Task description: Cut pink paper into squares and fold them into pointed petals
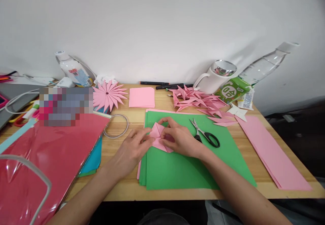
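A partly folded square of pink origami paper (156,133) lies over the green paper sheets (188,170), with crease lines and flaps meeting near its middle. My left hand (134,146) grips its left edge between thumb and fingers. From the other side, my right hand (179,137) bends over the paper, thumb and fingertips pinched at a flap near the centre. The right fingers cover part of the paper. Just right of that hand lie scissors (206,135) with black handles, blades slightly apart.
Behind are a pink folded paper star (108,94), square pink sheets (141,97), pens (154,83) and many pointed pink pieces (195,98). A white mug (215,77) and clear bottle (266,64) stand back right. Pink strips (274,154) lie right; a red plastic-wrapped pack (58,154) lies left.
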